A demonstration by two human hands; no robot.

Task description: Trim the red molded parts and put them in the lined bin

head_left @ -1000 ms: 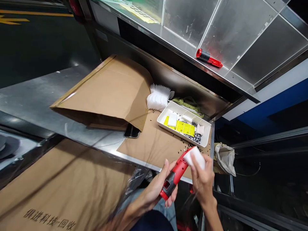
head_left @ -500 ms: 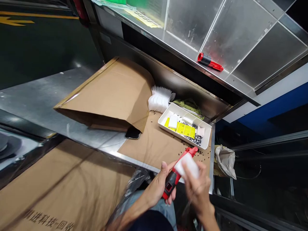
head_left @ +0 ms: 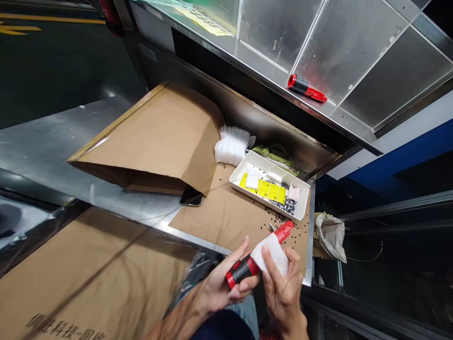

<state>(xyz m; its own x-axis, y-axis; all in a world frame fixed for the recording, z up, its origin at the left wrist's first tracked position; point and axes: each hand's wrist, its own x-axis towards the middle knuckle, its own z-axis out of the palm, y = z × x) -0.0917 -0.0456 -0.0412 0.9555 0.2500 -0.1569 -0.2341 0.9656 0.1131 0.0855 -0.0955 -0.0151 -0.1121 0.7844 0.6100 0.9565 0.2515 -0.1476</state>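
A red and black plastic tool housing lies tilted in my left hand, whose fingers wrap round its black lower part. My right hand presses a white wipe against the red middle of the housing, index finger on top. The housing's narrow red end points up and right over the cardboard. Just beyond my hands stands a white tray with small black pieces, a yellow label sheet, and white pads in it. Part of the housing is hidden under the wipe.
On the left of the bench lies a large open paper bag, with a dark phone partly under it. A stack of white wipes sits beside the tray. Another red and black housing rests on the metal shelf. Small black bits litter the cardboard.
The housing has turned in my left hand, its lower end swinging left. My right hand with the wipe has moved slightly lower, and the wipe now lies against the housing's middle.
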